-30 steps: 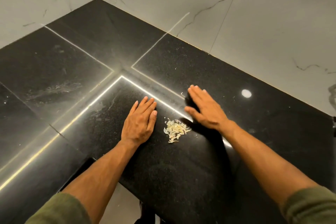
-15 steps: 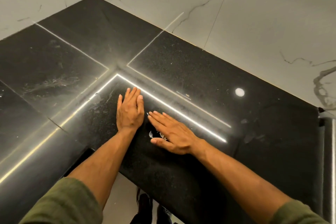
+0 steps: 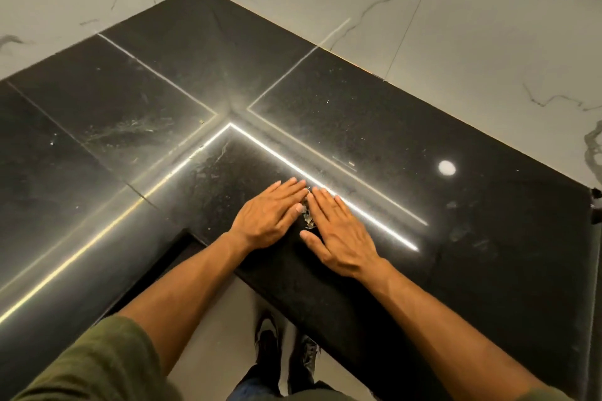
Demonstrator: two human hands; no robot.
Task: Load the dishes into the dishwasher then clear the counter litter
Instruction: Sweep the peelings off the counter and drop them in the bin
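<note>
Here, head view, centre frame: left hand and right hand lie flat on the counter, fingers straight, gripping nothing. Scraps sit squeezed in the gap between them. Risk: flakes slip under the palms, or spill off the near edge if swept.
</note>
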